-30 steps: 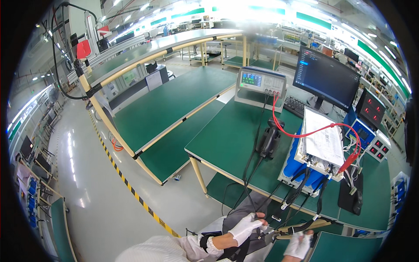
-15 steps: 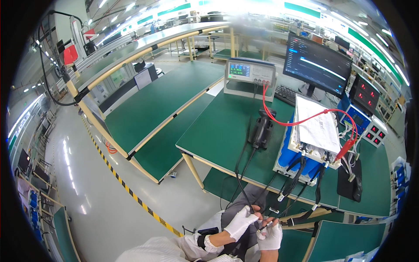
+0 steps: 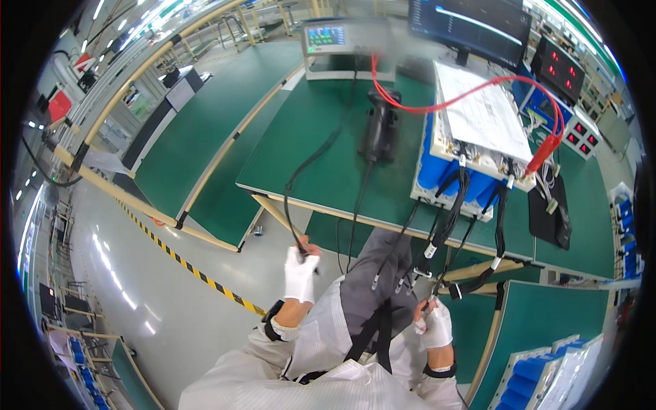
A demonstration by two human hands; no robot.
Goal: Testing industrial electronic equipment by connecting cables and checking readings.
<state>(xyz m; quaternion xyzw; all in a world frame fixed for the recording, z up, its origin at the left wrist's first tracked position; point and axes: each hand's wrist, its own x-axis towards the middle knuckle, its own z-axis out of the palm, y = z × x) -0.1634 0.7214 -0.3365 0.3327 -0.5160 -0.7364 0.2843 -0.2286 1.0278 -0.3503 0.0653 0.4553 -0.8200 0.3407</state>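
My left hand (image 3: 301, 273), in a white glove with bare fingertips, is closed on a black test lead (image 3: 292, 212) that runs back over the table toward the bench meter (image 3: 328, 39). Lower right, my right hand (image 3: 436, 324), gloved the same way, pinches the end of a thin black cable by my knee. Several black cables with white tags (image 3: 451, 215) hang from a battery pack (image 3: 429, 157) of blue cells at the table edge. Some bare cable ends dangle over my lap. A red clip (image 3: 544, 154) on a red lead grips the pack's right corner.
Paper sheets (image 3: 478, 109) cover the pack. A black corded cylindrical device (image 3: 380, 130) lies left of it. Behind stand a monitor (image 3: 471, 31) and boxes with red digits (image 3: 558, 68). More blue cells (image 3: 529, 379) sit lower right. A striped floor line (image 3: 184, 256) runs left.
My hands, close together over my lap before, are now apart: the left has moved left with the black lead, the right slightly right. The view has tipped further down.
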